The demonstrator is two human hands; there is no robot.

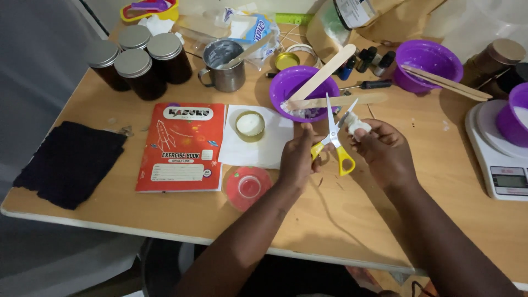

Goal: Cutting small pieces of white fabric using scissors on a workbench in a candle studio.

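Above a wooden table (385, 209), yellow-handled scissors (334, 135) were gripped in the left hand (297, 157), blades open and pointing up. A small white lump (358, 126) was pinched in the right hand (385, 151), just beside the blades, near a purple bowl (286, 82).
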